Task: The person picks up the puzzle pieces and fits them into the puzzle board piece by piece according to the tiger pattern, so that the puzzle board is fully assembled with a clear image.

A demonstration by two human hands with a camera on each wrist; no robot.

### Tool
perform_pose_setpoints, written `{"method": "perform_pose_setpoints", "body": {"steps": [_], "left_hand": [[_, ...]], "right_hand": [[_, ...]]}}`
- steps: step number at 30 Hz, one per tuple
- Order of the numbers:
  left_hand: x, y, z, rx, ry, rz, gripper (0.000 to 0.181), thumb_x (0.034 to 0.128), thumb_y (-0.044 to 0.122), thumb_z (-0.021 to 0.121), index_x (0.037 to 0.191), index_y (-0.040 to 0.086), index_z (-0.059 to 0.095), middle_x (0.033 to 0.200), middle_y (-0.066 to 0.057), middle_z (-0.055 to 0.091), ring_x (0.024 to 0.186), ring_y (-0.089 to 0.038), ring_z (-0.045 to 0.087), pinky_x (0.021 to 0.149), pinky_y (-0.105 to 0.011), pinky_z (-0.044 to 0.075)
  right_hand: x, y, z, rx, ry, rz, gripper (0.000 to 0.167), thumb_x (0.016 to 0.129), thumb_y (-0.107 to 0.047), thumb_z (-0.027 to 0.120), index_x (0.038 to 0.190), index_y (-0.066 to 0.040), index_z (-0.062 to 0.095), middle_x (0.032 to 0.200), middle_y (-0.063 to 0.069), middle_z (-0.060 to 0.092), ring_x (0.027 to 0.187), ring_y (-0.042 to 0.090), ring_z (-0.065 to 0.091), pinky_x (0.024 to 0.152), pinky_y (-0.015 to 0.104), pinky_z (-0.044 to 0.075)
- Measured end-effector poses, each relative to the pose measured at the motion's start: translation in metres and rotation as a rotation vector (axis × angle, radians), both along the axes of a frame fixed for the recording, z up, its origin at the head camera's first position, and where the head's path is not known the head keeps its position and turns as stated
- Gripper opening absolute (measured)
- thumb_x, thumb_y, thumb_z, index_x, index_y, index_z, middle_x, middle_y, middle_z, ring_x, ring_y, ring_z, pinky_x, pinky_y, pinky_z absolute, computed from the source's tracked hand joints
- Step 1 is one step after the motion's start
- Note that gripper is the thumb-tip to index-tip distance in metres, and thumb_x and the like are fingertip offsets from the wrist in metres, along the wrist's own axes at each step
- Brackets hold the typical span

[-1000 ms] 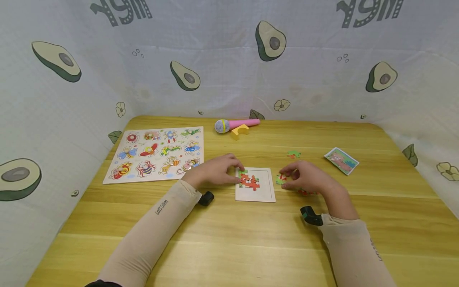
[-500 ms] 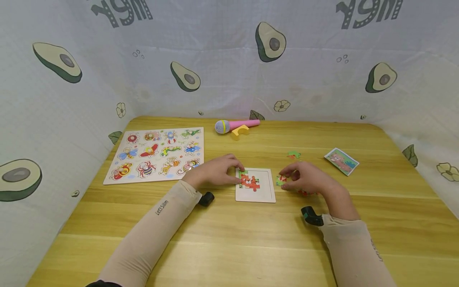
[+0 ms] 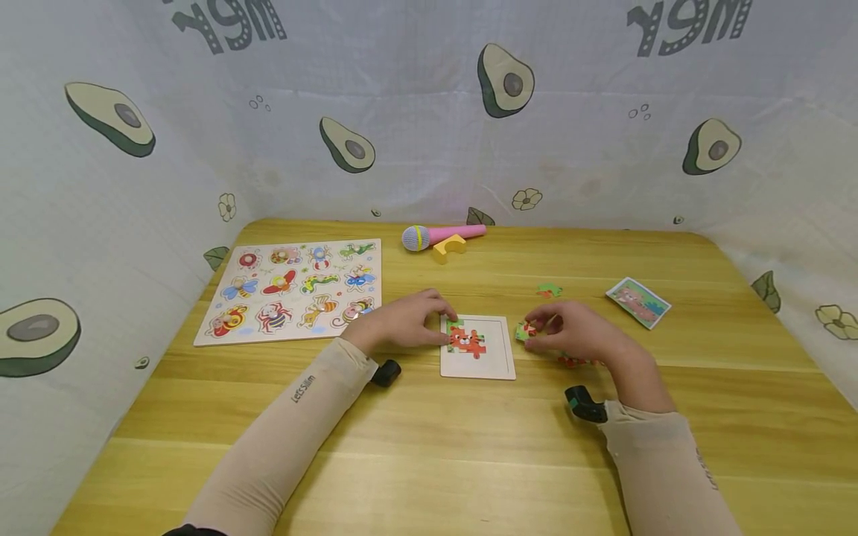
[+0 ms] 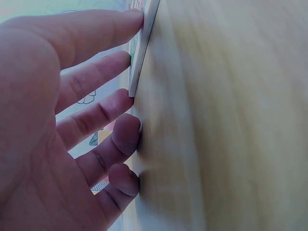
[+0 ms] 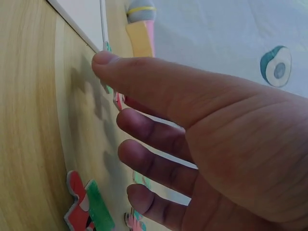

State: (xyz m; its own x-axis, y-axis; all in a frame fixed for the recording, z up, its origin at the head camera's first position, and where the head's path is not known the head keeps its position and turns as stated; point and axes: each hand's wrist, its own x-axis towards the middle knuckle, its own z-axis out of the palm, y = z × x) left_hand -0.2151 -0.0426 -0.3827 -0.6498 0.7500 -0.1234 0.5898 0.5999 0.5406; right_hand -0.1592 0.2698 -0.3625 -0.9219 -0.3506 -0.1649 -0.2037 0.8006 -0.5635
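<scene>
My left hand point(image 3: 409, 320) rests at the left side of a square white puzzle board point(image 3: 496, 357), its thumb and fingertips touching it. In the left wrist view the left fingers point(image 4: 120, 60) are spread, the lower ones on the table. Joined pieces forming an orange tiger's face point(image 3: 467, 341) lie in the board's left part. Right of the board, my right hand point(image 3: 576, 327) pinches a green and red puzzle piece point(image 3: 524, 331) between thumb and fingers, slightly above the table. More red pieces point(image 3: 579, 361) lie partly hidden beneath this hand; a green piece point(image 3: 550, 289) lies beyond it.
A large wooden insect puzzle point(image 3: 295, 290) lies at the left. At the back are a pink toy microphone point(image 3: 456, 234) and a yellow arch block point(image 3: 450, 248). A small picture card point(image 3: 638, 302) lies to the right. A patterned cloth point(image 3: 429, 112) surrounds the table.
The right hand's pinched piece has risen slightly and tilted off the table. The left hand has stayed in place on the board.
</scene>
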Motion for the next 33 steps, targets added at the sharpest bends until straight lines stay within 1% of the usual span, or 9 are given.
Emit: {"method": "perform_pose_setpoints", "body": {"steps": [3,8,15,19,22,27,30,33], "left_hand": [[0.000,0.000,0.000,0.004,0.002,0.000,0.035,0.0964,0.033,0.069,0.129,0.020,0.065,0.130,0.001,0.051,0.114,-0.015,0.050,0.105,-0.031,0.038],[0.001,0.001,0.002,0.012,-0.010,0.003,0.035,0.0961,0.032,0.070,0.128,0.019,0.065,0.130,0.001,0.051,0.113,-0.016,0.050,0.104,-0.032,0.038],[0.001,0.001,0.002,0.006,-0.014,0.010,0.036,0.0965,0.034,0.069,0.129,0.020,0.064,0.131,0.001,0.050,0.114,-0.016,0.050,0.105,-0.032,0.038],[0.000,0.001,0.001,0.007,-0.011,0.013,0.036,0.0966,0.034,0.069,0.130,0.021,0.064,0.131,0.001,0.050,0.114,-0.015,0.050,0.105,-0.031,0.038],[-0.001,0.002,-0.001,0.006,-0.004,0.013,0.036,0.0965,0.036,0.069,0.130,0.022,0.064,0.130,0.002,0.050,0.114,-0.014,0.050,0.105,-0.030,0.038],[-0.001,0.001,-0.002,0.002,0.001,0.016,0.036,0.0962,0.037,0.069,0.129,0.022,0.065,0.130,0.002,0.050,0.114,-0.014,0.050,0.105,-0.031,0.038],[-0.001,0.001,-0.002,0.005,-0.001,0.019,0.036,0.0962,0.037,0.069,0.129,0.023,0.064,0.130,0.002,0.050,0.114,-0.014,0.051,0.104,-0.032,0.038],[-0.002,0.000,-0.003,0.007,0.000,0.017,0.036,0.0961,0.037,0.068,0.129,0.023,0.064,0.130,0.002,0.050,0.113,-0.014,0.051,0.104,-0.032,0.039]], "right_hand": [[0.000,-0.002,0.002,-0.001,0.013,-0.008,0.042,0.087,-0.028,0.081,0.118,-0.001,0.070,0.097,0.003,0.065,0.087,0.021,0.058,0.075,0.036,0.050],[0.002,-0.004,0.009,-0.002,0.033,-0.004,0.042,0.088,-0.027,0.081,0.119,-0.001,0.069,0.097,0.003,0.064,0.085,0.021,0.058,0.071,0.035,0.049],[0.006,-0.012,0.020,-0.009,0.101,0.041,0.039,0.086,-0.027,0.082,0.117,-0.006,0.071,0.097,0.001,0.064,0.086,0.019,0.057,0.071,0.035,0.048],[0.008,-0.020,0.023,0.003,0.104,0.066,0.039,0.085,-0.029,0.083,0.117,-0.008,0.073,0.096,-0.001,0.064,0.088,0.020,0.056,0.072,0.035,0.049],[0.007,-0.027,0.023,0.017,0.080,0.087,0.039,0.085,-0.030,0.084,0.116,-0.009,0.074,0.098,-0.004,0.067,0.090,0.020,0.057,0.074,0.036,0.049],[0.007,-0.042,0.018,-0.006,0.021,0.129,0.031,0.084,-0.029,0.084,0.109,-0.012,0.076,0.099,-0.005,0.070,0.091,0.021,0.057,0.077,0.037,0.049],[0.008,-0.052,0.014,-0.022,0.024,0.161,0.028,0.082,-0.026,0.085,0.105,-0.013,0.077,0.097,-0.006,0.070,0.088,0.020,0.058,0.074,0.035,0.050],[0.010,-0.059,0.011,-0.032,0.036,0.195,0.028,0.081,-0.025,0.086,0.105,-0.013,0.078,0.096,-0.008,0.070,0.086,0.018,0.059,0.073,0.033,0.051]]}}
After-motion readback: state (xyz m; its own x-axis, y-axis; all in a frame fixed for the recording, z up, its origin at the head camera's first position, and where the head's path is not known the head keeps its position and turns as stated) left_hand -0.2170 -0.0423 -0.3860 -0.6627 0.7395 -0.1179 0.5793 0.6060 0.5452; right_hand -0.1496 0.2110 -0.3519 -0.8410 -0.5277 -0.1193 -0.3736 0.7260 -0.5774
